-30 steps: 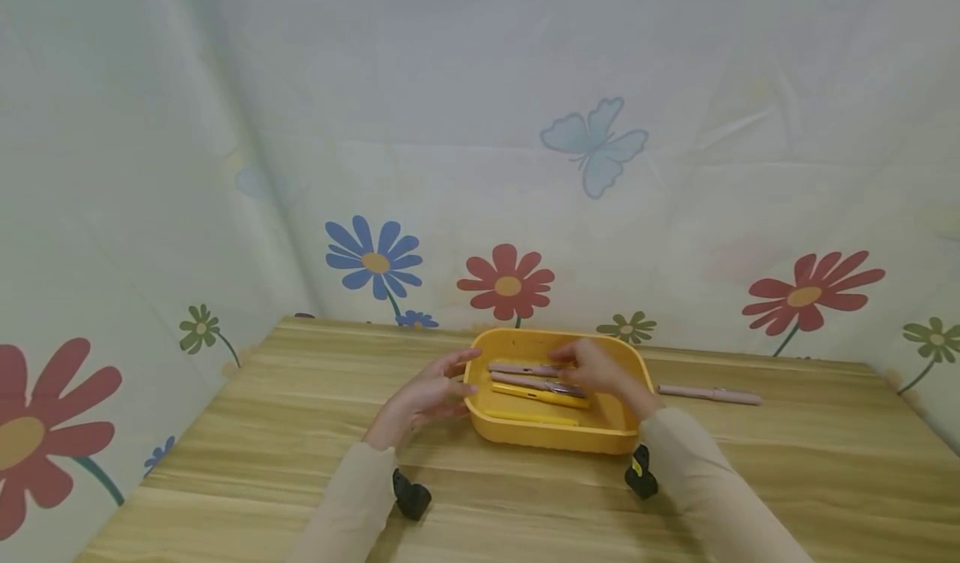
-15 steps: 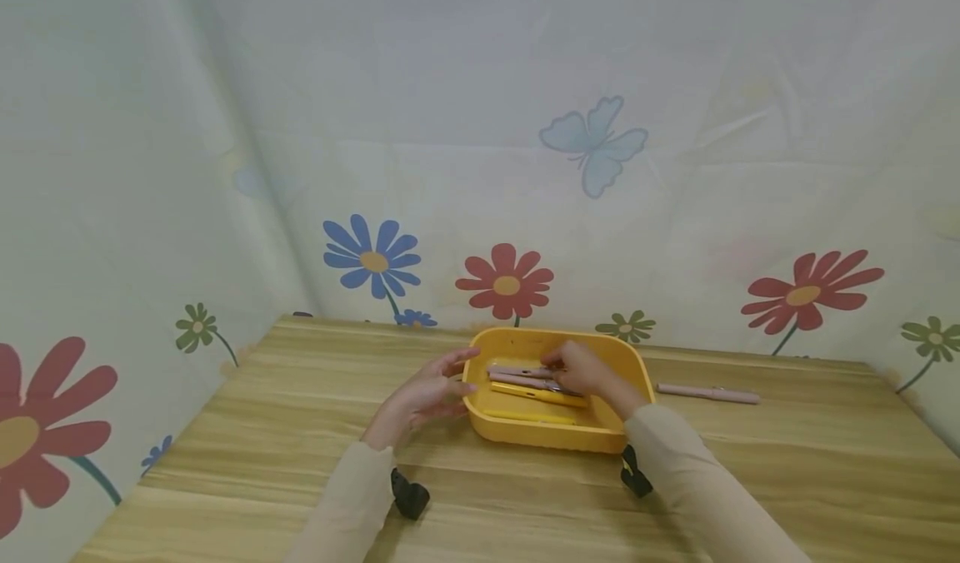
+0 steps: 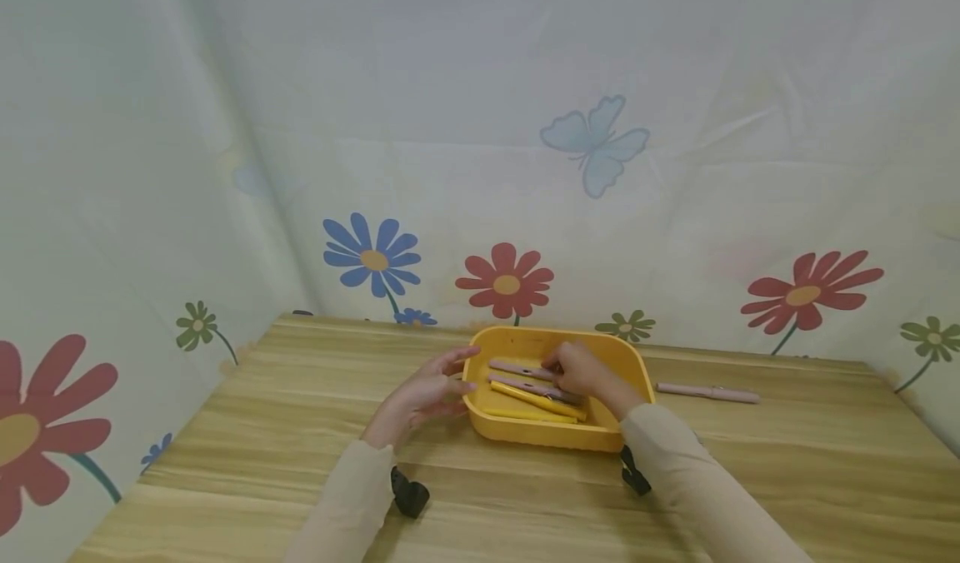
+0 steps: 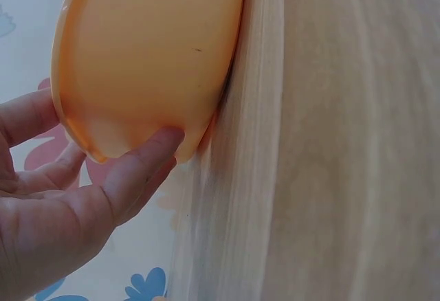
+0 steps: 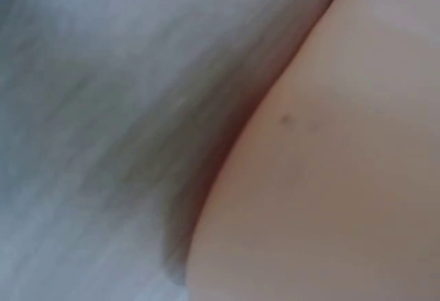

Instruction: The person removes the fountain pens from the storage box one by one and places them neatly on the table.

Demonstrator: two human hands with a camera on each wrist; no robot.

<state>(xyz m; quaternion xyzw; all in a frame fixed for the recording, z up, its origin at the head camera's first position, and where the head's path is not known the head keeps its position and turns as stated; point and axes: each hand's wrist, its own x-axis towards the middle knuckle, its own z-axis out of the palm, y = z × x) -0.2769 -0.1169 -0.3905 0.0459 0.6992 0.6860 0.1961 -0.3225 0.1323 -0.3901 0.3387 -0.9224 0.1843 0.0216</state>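
Note:
A yellow plastic basket (image 3: 555, 438) stands on the table. My left hand (image 3: 427, 392) rests against its left end, and in the left wrist view the fairly straight fingers (image 4: 148, 157) touch the outer wall. My right hand (image 3: 588, 371) reaches into the basket with its fingers curled down, pinching the right end of the rearmost pink pen (image 3: 521, 370). In front of that lie a second pink pen (image 3: 517, 382) with a darker cap, a yellow pen (image 3: 528, 397) and another yellow pen (image 3: 517, 416). The right fingertips are hidden.
A capped pink pen (image 3: 708, 393) lies on the wooden table (image 3: 525, 505) to the right of the basket. Behind the table hangs a flower-printed cloth (image 3: 420, 130). The right wrist view is blurred.
My right hand has shifted slightly left in the basket. The second pink pen and the yellow pen beside it have swung their right ends toward the front. The left hand stays put.

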